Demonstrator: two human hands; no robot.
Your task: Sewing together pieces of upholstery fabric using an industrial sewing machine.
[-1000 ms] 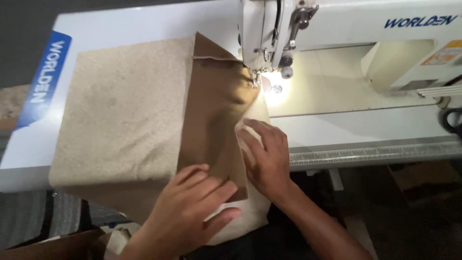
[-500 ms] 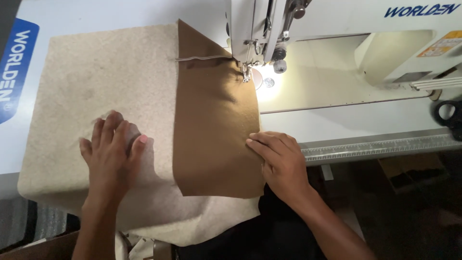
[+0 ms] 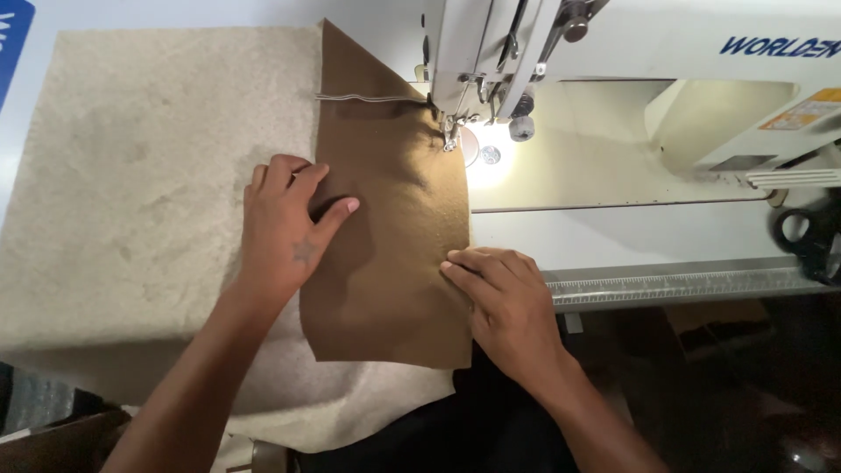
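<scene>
Brown fabric piece: matte, felt-like, roughly rectangular, lying flat directly in front of the sewing machine, its far edge under the presser foot. Beige fabric sheet: larger, mottled, slightly napped, spread beneath the brown piece and out to the machine's left, its near edge hanging off the tabletop. Left hand: open, fingers loosely spread, palm down across the brown piece's left edge, holding nothing. Right hand: open, fingers close together, fingertips pressing the brown piece's right edge. Black scissors: on the tabletop, below the machine's right end.
</scene>
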